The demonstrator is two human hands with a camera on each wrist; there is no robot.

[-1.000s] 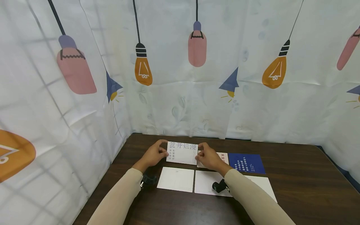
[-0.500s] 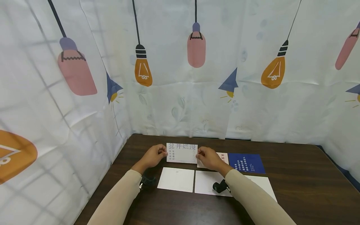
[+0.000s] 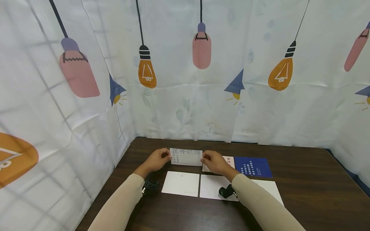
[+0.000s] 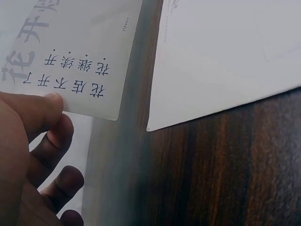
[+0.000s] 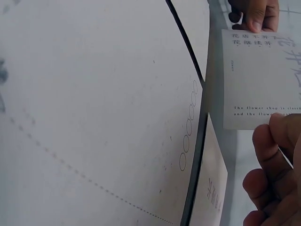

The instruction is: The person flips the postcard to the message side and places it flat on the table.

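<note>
Both hands hold one pale postcard [image 3: 186,157] with grey Chinese lettering, tilted up over the far part of the table. My left hand [image 3: 156,159] pinches its left edge between thumb and fingers, as the left wrist view shows close by the small print. At the opposite edge, my right hand [image 3: 215,162] pinches the card near its printed English line in the right wrist view. Beneath the right hand lies a cream card [image 3: 230,161] with reddish lettering, partly covered. Nearer the body, a white card [image 3: 181,183] lies flat below the held one.
A blue card [image 3: 253,166] with white writing lies right of the cream card. In the near row, another white card [image 3: 209,187] and a third white card [image 3: 268,189] are partly hidden by the right forearm. A lamp-patterned curtain [image 3: 185,106] hangs behind the dark wooden table [image 3: 312,183].
The held postcard has tipped, so its face looks shorter, and its top edge has come down slightly. Both hands moved a little lower and keep their pinch on its edges.
</note>
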